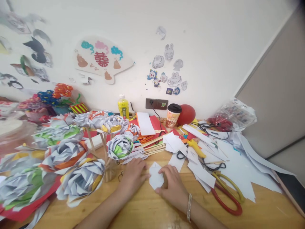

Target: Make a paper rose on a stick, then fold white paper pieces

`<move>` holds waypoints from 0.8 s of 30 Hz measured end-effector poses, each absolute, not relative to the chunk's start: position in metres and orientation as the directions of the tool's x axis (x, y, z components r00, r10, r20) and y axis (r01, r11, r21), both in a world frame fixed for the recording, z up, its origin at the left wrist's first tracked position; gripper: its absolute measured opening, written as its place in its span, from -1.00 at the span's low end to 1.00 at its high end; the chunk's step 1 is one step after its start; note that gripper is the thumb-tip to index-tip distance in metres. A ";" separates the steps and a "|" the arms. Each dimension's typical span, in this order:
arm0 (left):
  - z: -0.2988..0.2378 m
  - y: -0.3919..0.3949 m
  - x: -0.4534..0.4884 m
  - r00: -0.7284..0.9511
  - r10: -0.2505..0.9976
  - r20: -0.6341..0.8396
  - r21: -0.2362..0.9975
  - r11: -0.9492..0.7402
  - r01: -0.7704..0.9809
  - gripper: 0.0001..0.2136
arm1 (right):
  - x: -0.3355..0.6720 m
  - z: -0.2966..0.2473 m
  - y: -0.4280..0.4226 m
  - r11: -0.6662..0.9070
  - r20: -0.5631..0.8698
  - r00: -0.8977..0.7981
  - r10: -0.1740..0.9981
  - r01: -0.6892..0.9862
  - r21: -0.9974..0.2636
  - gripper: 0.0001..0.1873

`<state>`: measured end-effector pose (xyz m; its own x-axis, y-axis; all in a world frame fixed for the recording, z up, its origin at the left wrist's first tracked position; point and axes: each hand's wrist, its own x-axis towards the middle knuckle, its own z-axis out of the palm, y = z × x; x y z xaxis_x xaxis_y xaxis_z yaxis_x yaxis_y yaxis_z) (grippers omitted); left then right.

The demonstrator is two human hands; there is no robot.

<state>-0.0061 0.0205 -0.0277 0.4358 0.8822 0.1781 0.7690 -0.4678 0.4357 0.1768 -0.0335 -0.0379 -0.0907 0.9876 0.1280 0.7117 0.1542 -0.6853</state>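
A small sheet of white folded paper [156,178] with pointed ends lies on the wooden table, a crease at its top. My left hand [133,173] rests on the table at the paper's left side, fingers loosely apart, thumb tip at its edge. On the other side, my right hand [173,186] has the paper's right edge between thumb and forefinger; a bracelet circles that wrist. Close to my left hand stands a paper flower [120,146] in white and green. White paper strips [201,171] lie beyond my right hand.
Large paper flowers [79,179] crowd the left side. Scissors [227,194] with red and yellow handles lie at right, near a yellow glue gun [196,148]. Wooden sticks [152,148], a lidded cup [172,116], a drink bottle [123,106] and a red balloon [187,114] are farther back.
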 end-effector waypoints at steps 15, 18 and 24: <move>-0.037 0.019 -0.010 0.721 0.607 0.334 0.234 -0.795 0.560 -0.81 | 0.213 -0.018 -0.023 0.608 0.307 -0.529 0.791 0.734 -0.302 -0.82; -0.037 0.020 -0.009 0.756 0.560 0.339 0.195 -0.828 0.526 -0.79 | 0.212 -0.032 -0.024 0.674 0.443 -0.586 0.678 0.736 -0.057 -0.89; -0.035 0.019 -0.007 0.758 0.519 0.395 0.156 -0.851 0.501 -0.74 | 0.212 -0.042 -0.021 0.655 0.519 -0.574 0.634 0.755 0.036 -0.79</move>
